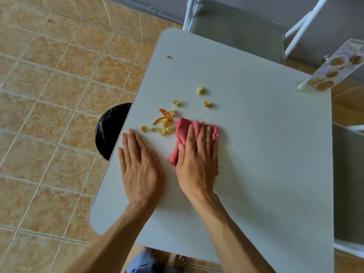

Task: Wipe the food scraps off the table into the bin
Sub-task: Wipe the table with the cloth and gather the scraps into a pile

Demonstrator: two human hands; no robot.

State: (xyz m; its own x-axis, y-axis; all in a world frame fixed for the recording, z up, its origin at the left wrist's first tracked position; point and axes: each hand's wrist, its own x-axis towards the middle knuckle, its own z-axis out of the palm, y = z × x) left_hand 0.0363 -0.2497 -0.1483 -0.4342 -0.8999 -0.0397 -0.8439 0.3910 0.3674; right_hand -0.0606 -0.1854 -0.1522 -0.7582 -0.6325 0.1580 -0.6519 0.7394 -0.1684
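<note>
A pale grey table [256, 154] carries orange peel and yellow crumb scraps [164, 123] clustered near its left edge. Loose bits lie farther back: two pieces [201, 90] [207, 104] and a small sliver [169, 57]. My right hand [197, 156] presses flat on a pink cloth [182, 133], just right of the cluster. My left hand [137, 164] lies flat and empty on the table by the left edge. A bin with a black bag [110, 131] stands on the floor, half hidden under that edge.
A grey folding chair [236, 28] stands at the far side and another chair's seat [348, 184] at the right. A clear plastic menu stand [332, 69] sits on the far right corner. Tan floor tiles [49, 115] spread to the left.
</note>
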